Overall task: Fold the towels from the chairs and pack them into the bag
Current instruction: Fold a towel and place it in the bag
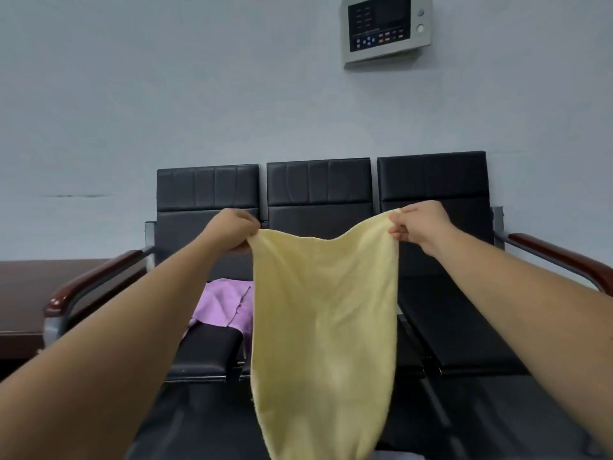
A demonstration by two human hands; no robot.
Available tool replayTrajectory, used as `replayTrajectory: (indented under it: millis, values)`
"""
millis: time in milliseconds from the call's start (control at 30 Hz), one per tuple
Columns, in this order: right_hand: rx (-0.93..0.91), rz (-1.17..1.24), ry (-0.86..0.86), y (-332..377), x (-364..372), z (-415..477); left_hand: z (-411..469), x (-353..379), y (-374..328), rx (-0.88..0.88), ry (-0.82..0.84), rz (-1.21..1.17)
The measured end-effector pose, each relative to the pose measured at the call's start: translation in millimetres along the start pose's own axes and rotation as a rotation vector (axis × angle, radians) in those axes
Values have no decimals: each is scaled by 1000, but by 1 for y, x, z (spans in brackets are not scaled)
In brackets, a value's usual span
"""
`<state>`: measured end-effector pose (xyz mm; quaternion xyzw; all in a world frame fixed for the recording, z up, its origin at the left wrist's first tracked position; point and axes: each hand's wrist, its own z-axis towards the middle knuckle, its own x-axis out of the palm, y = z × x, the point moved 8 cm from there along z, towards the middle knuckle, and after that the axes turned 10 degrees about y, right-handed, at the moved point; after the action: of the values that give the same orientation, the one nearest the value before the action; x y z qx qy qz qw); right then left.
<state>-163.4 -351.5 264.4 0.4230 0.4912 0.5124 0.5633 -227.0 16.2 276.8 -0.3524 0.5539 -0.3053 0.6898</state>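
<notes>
Yellow towel (323,327) was held up in the air in front of the middle seat of the black bench (457,330). It hung as a long drape whose lower end narrowed toward the bottom of the view. Left hand (232,231) gripped one upper corner with its fingers curled around the cloth. Right hand (418,227) pinched the other upper corner between thumb and curled fingers, and the top edge sagged between the two. Purple towel (223,302) lay crumpled on the seat at the bench's left end, toward the rear of that seat (its right part was hidden behind the yellow cloth). Dark wooden table (23,293) stood beside the bench's left armrest. Grey control panel (384,28) was mounted on the wall above the bench's right half.
</notes>
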Motion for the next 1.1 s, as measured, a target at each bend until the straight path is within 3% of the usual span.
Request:
replayTrajectory:
  millis: [100,300,400,533,600,700,767,833,967,1100]
  values:
    - [-100,-70,86,17,23,-5,-6,20,-24,115,135,-267]
    - [-212,-193,193,46,65,-21,-23,64,-73,211,526,-522]
    - [-217,-167,287,51,85,-30,-24,76,-80,268,589,-393]
    - [-223,-56,531,42,108,-39,-19,74,-82,319,409,-100]
    - [-258,-129,596,37,114,-41,-18,74,-81,327,371,-27]
    - [-335,-356,538,31,116,-41,-15,74,-79,346,325,91]
    - [-350,-377,491,29,115,-38,-11,73,-76,341,289,117]
    - [-323,-264,466,28,111,-35,-9,75,-70,318,317,122]
    - [-254,31,437,30,95,-34,-16,100,-40,207,571,277]
    - [-195,126,344,23,72,-23,-14,104,-14,149,617,224]
